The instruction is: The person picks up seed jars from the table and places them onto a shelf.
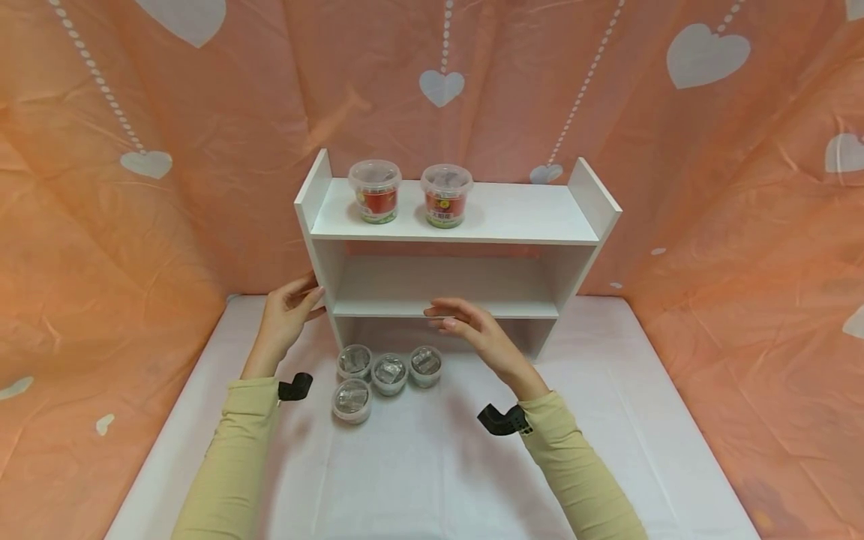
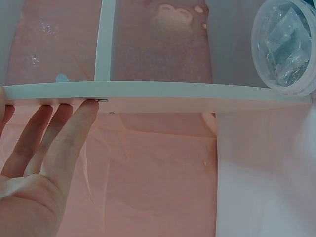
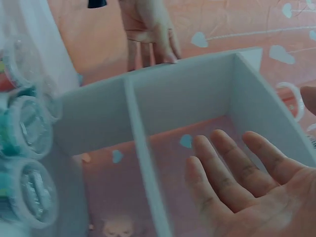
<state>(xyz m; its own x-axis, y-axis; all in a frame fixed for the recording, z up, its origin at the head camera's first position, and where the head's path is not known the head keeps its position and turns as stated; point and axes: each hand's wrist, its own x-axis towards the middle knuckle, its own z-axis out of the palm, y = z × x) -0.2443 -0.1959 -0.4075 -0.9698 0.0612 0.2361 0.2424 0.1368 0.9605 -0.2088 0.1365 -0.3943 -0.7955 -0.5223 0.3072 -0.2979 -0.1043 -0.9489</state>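
A white shelf unit (image 1: 445, 307) stands on the table. At its left side panel (image 2: 163, 91) is my left hand (image 1: 283, 319), its straight fingertips touching the panel's outer face. My right hand (image 1: 475, 334) is held in front of the middle shelf, fingers extended and holding nothing; in the right wrist view its palm and spread fingers (image 3: 224, 185) show before the shelf opening. Two clear-lidded plastic tubs with red labels, a left one (image 1: 375, 193) and a right one (image 1: 446, 199), stand on the top shelf.
Several more lidded tubs (image 1: 389, 373) stand grouped on the white tabletop (image 1: 405, 480) before the unit's lower left, between my forearms. An orange cloth (image 1: 378, 82) with white hearts hangs behind and along both sides. Each wrist wears a black camera mount (image 1: 502, 420).
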